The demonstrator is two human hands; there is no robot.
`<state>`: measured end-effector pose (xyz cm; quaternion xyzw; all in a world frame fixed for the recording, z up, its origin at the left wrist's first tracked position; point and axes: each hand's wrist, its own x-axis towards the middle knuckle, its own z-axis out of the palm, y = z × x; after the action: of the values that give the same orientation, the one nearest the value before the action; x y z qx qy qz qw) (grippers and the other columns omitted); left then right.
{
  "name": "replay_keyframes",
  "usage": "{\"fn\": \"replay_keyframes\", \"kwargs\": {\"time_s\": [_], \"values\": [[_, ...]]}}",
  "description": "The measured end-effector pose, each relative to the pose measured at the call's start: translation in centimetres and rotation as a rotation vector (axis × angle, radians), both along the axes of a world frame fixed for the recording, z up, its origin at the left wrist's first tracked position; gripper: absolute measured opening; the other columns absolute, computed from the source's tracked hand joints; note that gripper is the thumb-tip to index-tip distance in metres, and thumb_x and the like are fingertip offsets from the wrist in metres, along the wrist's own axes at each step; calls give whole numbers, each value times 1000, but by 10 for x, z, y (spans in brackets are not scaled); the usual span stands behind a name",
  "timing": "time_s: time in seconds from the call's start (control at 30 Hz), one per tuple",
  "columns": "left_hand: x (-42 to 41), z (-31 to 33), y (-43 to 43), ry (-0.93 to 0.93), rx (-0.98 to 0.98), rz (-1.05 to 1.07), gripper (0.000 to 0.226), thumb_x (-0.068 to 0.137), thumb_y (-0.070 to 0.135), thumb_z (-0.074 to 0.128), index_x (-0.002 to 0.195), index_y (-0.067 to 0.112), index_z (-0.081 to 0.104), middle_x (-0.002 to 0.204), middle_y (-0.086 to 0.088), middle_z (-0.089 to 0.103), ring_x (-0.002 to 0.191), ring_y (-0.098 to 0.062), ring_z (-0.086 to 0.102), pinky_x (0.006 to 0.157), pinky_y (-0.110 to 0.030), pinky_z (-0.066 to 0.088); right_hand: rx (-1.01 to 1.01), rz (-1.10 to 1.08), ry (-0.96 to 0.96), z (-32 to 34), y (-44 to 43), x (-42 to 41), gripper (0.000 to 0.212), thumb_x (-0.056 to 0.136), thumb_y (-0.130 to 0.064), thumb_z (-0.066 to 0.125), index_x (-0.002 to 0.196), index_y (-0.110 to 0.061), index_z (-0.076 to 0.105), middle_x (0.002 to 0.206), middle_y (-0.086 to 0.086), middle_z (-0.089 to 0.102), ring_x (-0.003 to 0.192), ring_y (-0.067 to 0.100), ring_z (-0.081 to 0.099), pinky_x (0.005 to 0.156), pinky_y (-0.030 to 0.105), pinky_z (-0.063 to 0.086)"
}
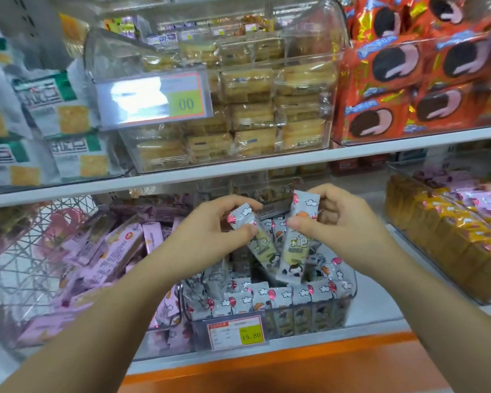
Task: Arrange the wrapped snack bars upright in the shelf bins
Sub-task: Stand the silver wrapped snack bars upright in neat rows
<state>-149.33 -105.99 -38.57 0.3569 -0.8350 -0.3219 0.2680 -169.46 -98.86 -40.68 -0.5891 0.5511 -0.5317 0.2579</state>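
A clear plastic bin (349, 302) on the lower shelf holds several grey wrapped snack bars with balloon and cloud prints. A row of them (281, 300) stands upright along its front wall. My left hand (210, 231) pinches the top of one grey bar (260, 245), tilted, above the bin's middle. My right hand (338, 222) pinches a second grey bar (295, 245) that hangs nearly upright just right of the first. The two bars almost touch. Behind the hands the bin's contents are hidden.
Pink wrapped bars (116, 251) fill the bin on the left, beside a wire basket (26, 265). Yellow-orange packs (448, 239) fill a bin on the right. The upper shelf (267, 163) carries clear bins of crackers and red cookie packs. A price tag (236, 331) hangs on the bin's front.
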Motion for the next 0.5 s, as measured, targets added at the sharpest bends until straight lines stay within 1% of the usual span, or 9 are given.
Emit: {"fn": "replay_keyframes", "kwargs": {"time_s": [0.03, 0.1, 0.17, 0.27, 0.3, 0.33, 0.37, 0.43, 0.5], "values": [[1, 1, 4, 37, 27, -12, 22, 87, 27, 63, 105, 40, 60, 61, 12, 55, 44, -8, 39, 48, -18, 33, 7, 40, -17, 2, 2, 5, 31, 67, -35, 76, 91, -23, 60, 82, -8, 71, 70, 11, 66, 68, 27, 55], [0, 2, 13, 75, 55, -38, 23, 88, 24, 62, 107, 37, 59, 77, 17, 63, 47, 2, 46, 52, -11, 36, 28, 92, -30, 3, 4, 14, 29, 67, -37, 75, 90, -25, 62, 84, -9, 71, 71, 9, 66, 68, 24, 55], [2, 2, 22, 79, 92, -68, 25, 88, 22, 62, 109, 34, 56, 88, 20, 63, 52, 7, 52, 55, -6, 38, 42, 112, 0, 4, 5, 24, 28, 67, -43, 74, 88, -28, 63, 86, -7, 70, 66, 17, 62, 64, 32, 52], [11, -1, 31, 50, 128, -88, 36, 81, 36, 63, 115, 38, 52, 88, 32, 63, 72, 10, 59, 68, -8, 43, 17, 95, 2, 3, 6, 37, 32, 64, -50, 73, 86, -28, 64, 90, -2, 68, 63, 34, 55, 63, 48, 51], [15, -3, 33, 61, 131, -82, 38, 78, 39, 64, 114, 40, 52, 89, 34, 63, 79, 11, 60, 71, -9, 44, 11, 90, -6, 3, 6, 40, 32, 65, -49, 73, 86, -27, 64, 90, -1, 68, 65, 37, 55, 66, 51, 51], [18, -4, 35, 83, 134, -72, 38, 76, 38, 65, 112, 41, 52, 85, 34, 63, 80, 13, 60, 69, -7, 44, 9, 92, -10, 4, 7, 43, 30, 66, -46, 74, 85, -25, 65, 90, -1, 68, 67, 38, 57, 67, 50, 51], [20, -5, 38, 111, 135, -57, 37, 75, 37, 66, 109, 41, 52, 82, 32, 64, 79, 13, 60, 67, -6, 44, 8, 105, -5, 5, 7, 47, 27, 69, -41, 75, 85, -22, 65, 89, -1, 69, 69, 38, 59, 67, 48, 52], [24, -8, 43, 158, 113, -22, 37, 71, 40, 67, 105, 42, 53, 88, 23, 67, 82, 8, 62, 68, -8, 45, 34, 157, 8, 6, 8, 53, 24, 74, -34, 75, 86, -17, 65, 83, -1, 70, 69, 32, 64, 64, 39, 54], [31, -11, 45, 170, 93, 16, 39, 68, 45, 66, 105, 41, 55, 94, 22, 67, 85, 4, 63, 69, -9, 46, 128, 233, -31, 9, 6, 52, 26, 74, -38, 70, 90, -17, 67, 80, -4, 71, 67, 19, 67, 64, 29, 56]]}}
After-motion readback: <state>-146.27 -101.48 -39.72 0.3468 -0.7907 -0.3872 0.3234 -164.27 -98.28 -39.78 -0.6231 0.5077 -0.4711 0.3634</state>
